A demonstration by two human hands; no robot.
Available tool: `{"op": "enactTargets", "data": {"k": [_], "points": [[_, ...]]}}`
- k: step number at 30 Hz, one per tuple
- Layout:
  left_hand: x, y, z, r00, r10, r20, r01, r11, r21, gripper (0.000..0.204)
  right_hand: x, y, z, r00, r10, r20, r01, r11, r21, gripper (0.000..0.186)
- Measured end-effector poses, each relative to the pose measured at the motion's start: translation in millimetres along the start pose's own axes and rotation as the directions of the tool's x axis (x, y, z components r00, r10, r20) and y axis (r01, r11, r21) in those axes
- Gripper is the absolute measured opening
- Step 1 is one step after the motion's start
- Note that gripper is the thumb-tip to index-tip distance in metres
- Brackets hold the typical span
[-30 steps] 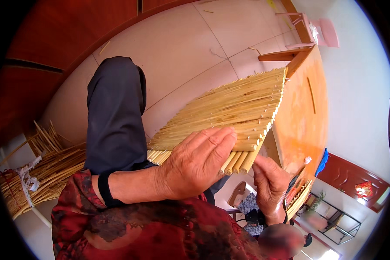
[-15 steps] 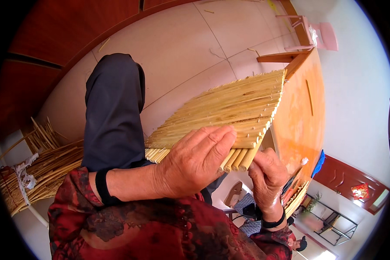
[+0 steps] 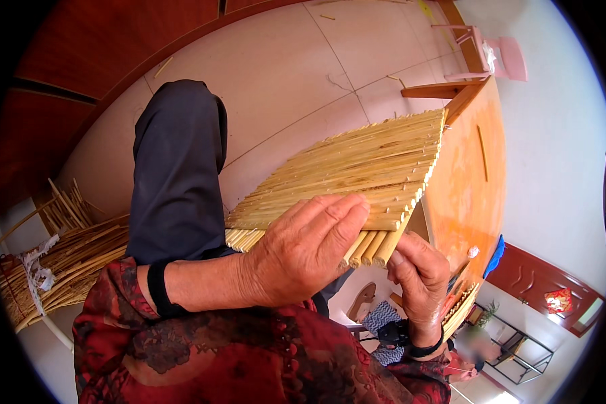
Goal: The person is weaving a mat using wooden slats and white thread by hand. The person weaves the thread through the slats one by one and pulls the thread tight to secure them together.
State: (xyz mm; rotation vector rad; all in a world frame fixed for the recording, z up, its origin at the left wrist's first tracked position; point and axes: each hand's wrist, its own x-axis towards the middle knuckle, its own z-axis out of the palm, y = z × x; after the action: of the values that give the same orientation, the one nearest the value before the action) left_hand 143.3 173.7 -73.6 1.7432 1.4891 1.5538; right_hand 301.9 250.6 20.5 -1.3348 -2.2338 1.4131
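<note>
A pale yellow mat of stalks point(image 3: 357, 165) slopes in front of me, its stalks laid side by side with pegs or stitches showing along the right edge. Several thicker stalks point(image 3: 374, 248) stick out beneath its near edge. Across that near edge lies my left hand point(image 3: 310, 246), closed on the mat, its thumb hidden. My right hand point(image 3: 421, 269) is pinched just beside the stalk ends at the mat's right corner. Whatever is between its fingertips is too small or hidden to name.
A wooden table point(image 3: 475, 175) stands to the right with a loose stick point(image 3: 482, 151) on it. Bundled stalks point(image 3: 81, 262) lie at the left, beyond my knee point(image 3: 180, 161). A pink chair point(image 3: 501, 57) is far right. Another person point(image 3: 468, 353) sits at the lower right.
My right hand has shifted slightly and turned at the mat's corner, its fingers still pinched. The left hand and mat have barely moved. The other person at the lower right has moved.
</note>
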Motion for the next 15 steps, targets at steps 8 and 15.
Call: {"op": "enactTargets", "data": {"k": [8, 15], "points": [[3.0, 0.3, -0.6, 1.0, -0.009, -0.011, 0.008, 1.0, -0.006, 0.061, 9.7, 4.2, -4.4, 0.971, -0.237, 0.016, 0.233, 0.942, -0.241, 0.022], [2.8, -1.2, 0.8, 0.999, 0.001, -0.041, -0.001, 1.0, 0.004, 0.062, 8.8, 9.7, 8.7, 0.896, -0.439, -0.07, 0.358, 0.806, -0.472, 0.028]]}}
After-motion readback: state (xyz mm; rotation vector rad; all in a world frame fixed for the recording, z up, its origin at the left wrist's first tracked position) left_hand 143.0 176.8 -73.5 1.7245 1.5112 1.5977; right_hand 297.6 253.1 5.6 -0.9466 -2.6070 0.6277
